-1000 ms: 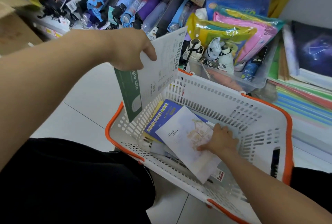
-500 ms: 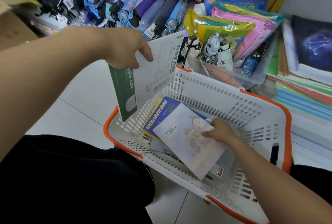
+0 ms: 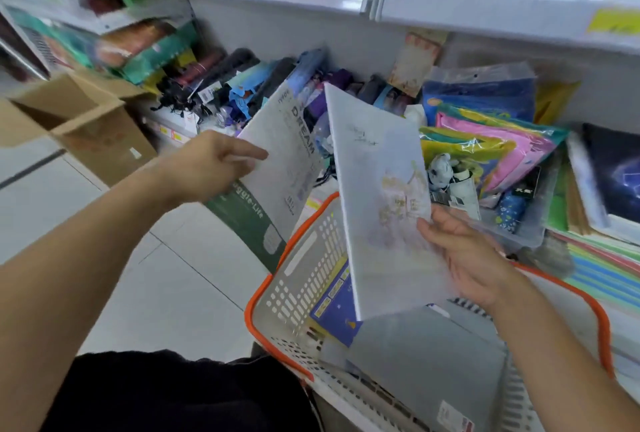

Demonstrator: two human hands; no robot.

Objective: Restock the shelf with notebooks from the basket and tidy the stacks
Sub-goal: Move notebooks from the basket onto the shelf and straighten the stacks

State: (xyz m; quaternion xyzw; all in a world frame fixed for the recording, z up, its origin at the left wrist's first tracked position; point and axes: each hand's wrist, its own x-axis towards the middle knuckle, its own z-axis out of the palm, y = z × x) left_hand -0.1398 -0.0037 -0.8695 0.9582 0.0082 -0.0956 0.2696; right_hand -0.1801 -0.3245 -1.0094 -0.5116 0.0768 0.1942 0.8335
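Head view: a notebook is held in each hand above the basket.

Since the earlier frames the pale illustrated notebook (image 3: 384,203) has been lifted out of the white, orange-rimmed basket (image 3: 304,272) and is now gripped at its lower right edge by the right hand (image 3: 464,255), tilted upright beside the white "DREAM" notebook (image 3: 284,158) and the green notebook (image 3: 249,223), which are still pinched together by the left hand (image 3: 211,165) (thumb on the white cover). A blue notebook (image 3: 337,315) and a grey one (image 3: 426,362) are left lying in the basket. The view has been raised, so the white upper shelf (image 3: 450,5) is now seen. Folded umbrellas (image 3: 221,78), bright plastic pouches (image 3: 485,140) and notebook stacks (image 3: 595,269) are crowded on the lower shelf; a cardboard box (image 3: 79,116) is set on the pale tiled floor (image 3: 145,275).
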